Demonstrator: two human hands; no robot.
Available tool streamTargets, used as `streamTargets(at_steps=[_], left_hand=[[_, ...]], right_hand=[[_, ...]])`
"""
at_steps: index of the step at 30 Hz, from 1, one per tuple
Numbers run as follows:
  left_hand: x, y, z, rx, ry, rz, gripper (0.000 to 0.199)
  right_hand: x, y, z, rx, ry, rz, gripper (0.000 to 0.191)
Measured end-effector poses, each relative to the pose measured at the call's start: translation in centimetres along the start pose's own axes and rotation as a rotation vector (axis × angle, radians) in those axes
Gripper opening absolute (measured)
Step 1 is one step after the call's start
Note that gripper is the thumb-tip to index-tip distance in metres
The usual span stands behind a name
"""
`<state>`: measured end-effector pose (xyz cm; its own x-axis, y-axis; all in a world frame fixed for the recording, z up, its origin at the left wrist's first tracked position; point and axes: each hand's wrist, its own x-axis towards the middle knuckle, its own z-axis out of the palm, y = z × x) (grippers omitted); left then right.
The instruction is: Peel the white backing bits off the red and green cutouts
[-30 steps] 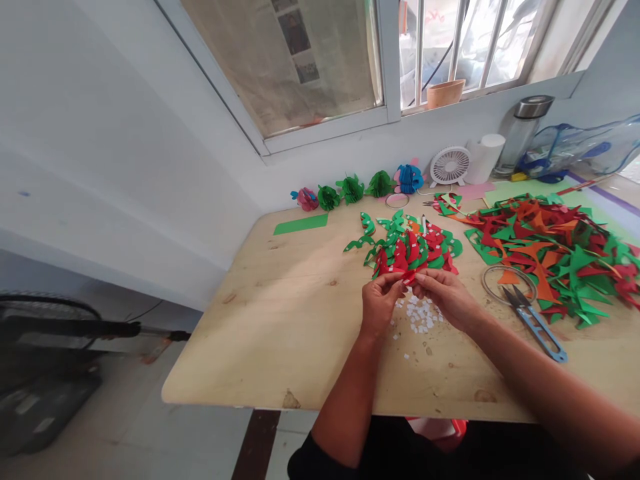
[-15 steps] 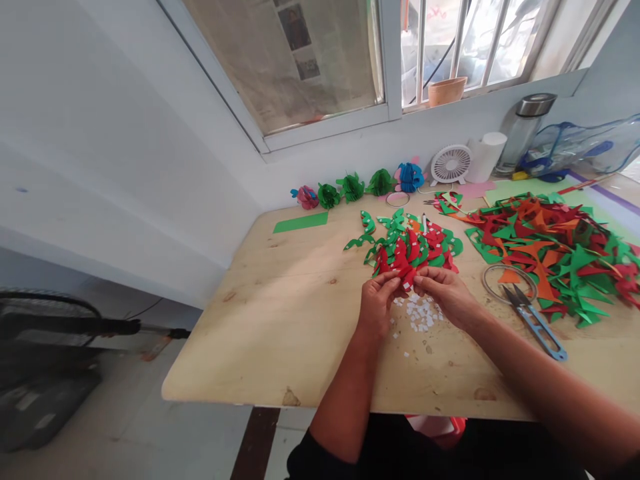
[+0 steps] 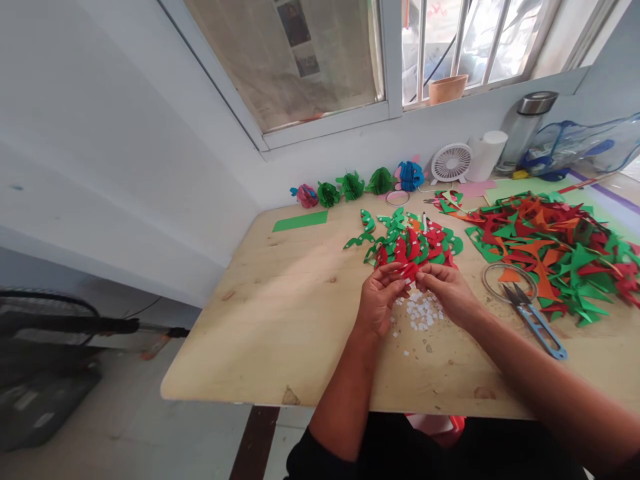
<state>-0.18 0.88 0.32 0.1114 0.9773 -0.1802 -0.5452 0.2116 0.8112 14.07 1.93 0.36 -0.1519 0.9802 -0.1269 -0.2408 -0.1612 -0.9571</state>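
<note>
My left hand (image 3: 380, 300) pinches a red paper cutout (image 3: 409, 273) between thumb and fingers, just above the wooden table. At the cutout's right edge, my right hand (image 3: 449, 293) has its thumb and fingertips pressed together; what lies between them is too small to make out. Below and between the hands lie many small white squares (image 3: 423, 313), scattered on the wood. Just beyond the fingers spreads a heap of red and green paper cutouts (image 3: 395, 227), several bearing white squares. The left fingers cover part of the held cutout.
Right of my hands lie blue-handled thread snips (image 3: 537, 323) and a roll of tape (image 3: 487, 280), beside a large pile of paper scraps (image 3: 545, 247). Along the wall stand folded paper figures (image 3: 353, 187), a small white fan (image 3: 451, 163) and a glass bottle (image 3: 523, 133). A green strip (image 3: 300, 221) lies back left.
The red cutout has tilted slightly in my left hand, and the left fingers now reach further over it. My right fingertips have shifted slightly up and right.
</note>
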Motion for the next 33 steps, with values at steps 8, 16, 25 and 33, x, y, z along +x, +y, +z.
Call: streamTargets(at_steps=[8, 16, 25, 33], left_hand=[[-0.11, 0.03, 0.36, 0.205, 0.051, 0.124, 0.035], [-0.14, -0.55, 0.27, 0.350, 0.083, 0.262, 0.028], [-0.41, -0.87, 0.16, 0.586, 0.156, 0.401, 0.019], [-0.69, -0.54, 0.68, 0.698, 0.186, 0.467, 0.013]], right_hand=[[0.05, 0.24, -0.17, -0.027, -0.012, 0.012, 0.023], [-0.03, 0.20, -0.12, -0.048, -0.021, 0.012, 0.019], [-0.17, 0.03, 0.12, -0.054, -0.004, -0.010, 0.022], [-0.31, -0.16, 0.37, -0.074, 0.029, -0.058, 0.026]])
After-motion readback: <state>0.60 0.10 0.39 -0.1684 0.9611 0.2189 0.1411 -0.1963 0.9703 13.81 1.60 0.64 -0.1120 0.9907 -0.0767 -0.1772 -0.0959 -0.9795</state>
